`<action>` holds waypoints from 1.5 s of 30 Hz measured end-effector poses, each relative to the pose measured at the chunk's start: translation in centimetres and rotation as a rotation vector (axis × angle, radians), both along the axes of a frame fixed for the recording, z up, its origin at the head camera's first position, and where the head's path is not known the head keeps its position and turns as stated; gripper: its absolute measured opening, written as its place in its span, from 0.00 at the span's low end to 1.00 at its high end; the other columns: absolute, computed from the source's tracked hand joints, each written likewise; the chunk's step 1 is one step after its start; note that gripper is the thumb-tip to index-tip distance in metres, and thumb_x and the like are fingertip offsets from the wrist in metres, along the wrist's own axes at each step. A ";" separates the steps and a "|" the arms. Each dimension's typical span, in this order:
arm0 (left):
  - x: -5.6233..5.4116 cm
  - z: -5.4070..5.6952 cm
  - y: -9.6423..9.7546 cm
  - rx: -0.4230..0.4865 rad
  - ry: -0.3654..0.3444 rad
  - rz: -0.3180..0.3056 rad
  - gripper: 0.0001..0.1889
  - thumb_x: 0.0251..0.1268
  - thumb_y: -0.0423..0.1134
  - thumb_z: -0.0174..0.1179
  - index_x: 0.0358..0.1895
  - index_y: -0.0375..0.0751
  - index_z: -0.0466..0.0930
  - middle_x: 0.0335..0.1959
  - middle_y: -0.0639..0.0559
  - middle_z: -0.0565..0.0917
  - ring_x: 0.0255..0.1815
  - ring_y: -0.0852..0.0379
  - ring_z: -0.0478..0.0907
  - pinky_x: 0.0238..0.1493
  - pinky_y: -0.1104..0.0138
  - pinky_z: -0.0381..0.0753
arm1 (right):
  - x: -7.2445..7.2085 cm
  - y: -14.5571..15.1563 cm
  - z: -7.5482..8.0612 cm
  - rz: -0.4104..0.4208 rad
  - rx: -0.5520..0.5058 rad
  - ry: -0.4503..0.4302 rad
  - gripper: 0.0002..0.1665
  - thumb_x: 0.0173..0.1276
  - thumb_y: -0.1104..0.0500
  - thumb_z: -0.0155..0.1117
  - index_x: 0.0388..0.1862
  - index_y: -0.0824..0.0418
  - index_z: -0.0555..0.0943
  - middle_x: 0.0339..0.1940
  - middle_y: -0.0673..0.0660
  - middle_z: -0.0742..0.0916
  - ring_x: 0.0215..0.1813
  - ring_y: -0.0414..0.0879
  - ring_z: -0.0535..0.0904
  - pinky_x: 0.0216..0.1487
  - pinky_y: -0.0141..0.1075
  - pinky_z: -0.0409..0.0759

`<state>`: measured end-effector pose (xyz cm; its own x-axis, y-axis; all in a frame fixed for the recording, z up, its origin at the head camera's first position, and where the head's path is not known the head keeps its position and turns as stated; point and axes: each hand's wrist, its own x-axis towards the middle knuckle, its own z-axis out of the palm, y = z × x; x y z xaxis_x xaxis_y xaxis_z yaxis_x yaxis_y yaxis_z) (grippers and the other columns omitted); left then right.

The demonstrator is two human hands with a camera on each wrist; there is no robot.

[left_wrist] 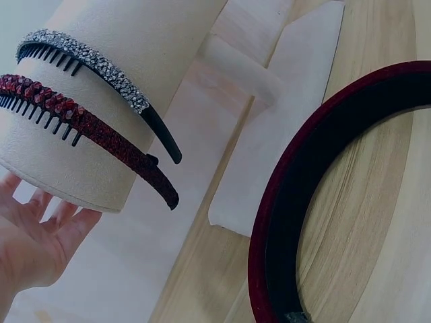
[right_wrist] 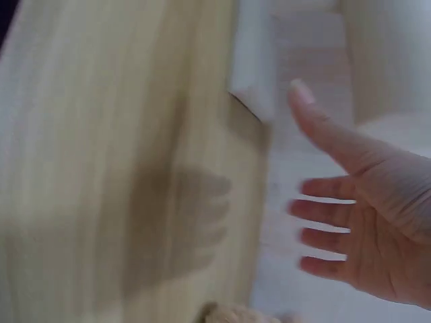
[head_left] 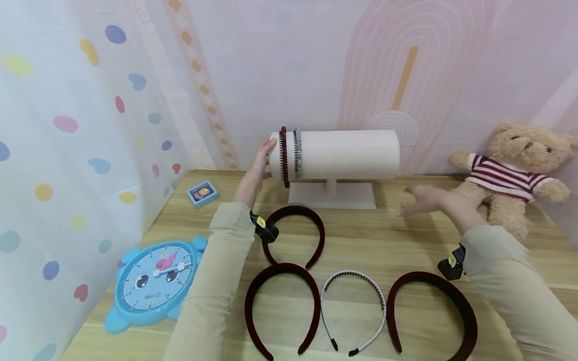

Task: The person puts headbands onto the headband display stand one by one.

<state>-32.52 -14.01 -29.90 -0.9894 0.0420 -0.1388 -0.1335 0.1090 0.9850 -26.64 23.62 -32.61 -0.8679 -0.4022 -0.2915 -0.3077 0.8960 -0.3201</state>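
A white cylindrical headband stand point(head_left: 352, 154) stands at the back of the table. Near its left end sit a dark red beaded headband point(head_left: 283, 156) and a silver glittery headband point(head_left: 298, 153), both with comb teeth. My left hand point(head_left: 257, 173) touches the cylinder's left end; in the left wrist view, its fingers point(left_wrist: 74, 232) reach the rim below the red headband. My right hand point(head_left: 424, 198) hangs in the air between the stand and the teddy bear, holding nothing. Its fingers point(right_wrist: 323, 212) are spread in the right wrist view, slightly blurred.
Dark red padded headbands point(head_left: 323, 235) point(head_left: 314, 296) point(head_left: 469, 321) and a thin white toothed headband point(head_left: 346, 273) lie in front of the stand. A blue toy clock point(head_left: 153, 281) and a small blue framed picture point(head_left: 203, 193) are at left. The teddy bear point(head_left: 501, 175) sits at right.
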 end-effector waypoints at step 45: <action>-0.2 -0.1 -0.1 -0.013 -0.005 -0.012 0.35 0.63 0.62 0.39 0.72 0.57 0.43 0.72 0.49 0.53 0.71 0.47 0.52 0.65 0.49 0.57 | -3.0 1.9 -4.9 -0.096 -0.428 -0.464 0.36 0.67 0.58 0.49 0.65 0.78 0.49 0.56 0.78 0.69 0.39 0.48 0.78 0.39 0.41 0.82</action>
<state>-32.73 -14.08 -30.01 -0.9882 0.0520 -0.1442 -0.1370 0.1233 0.9829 -29.69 25.48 -37.47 -0.7280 -0.4930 -0.4763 0.0240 0.6761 -0.7364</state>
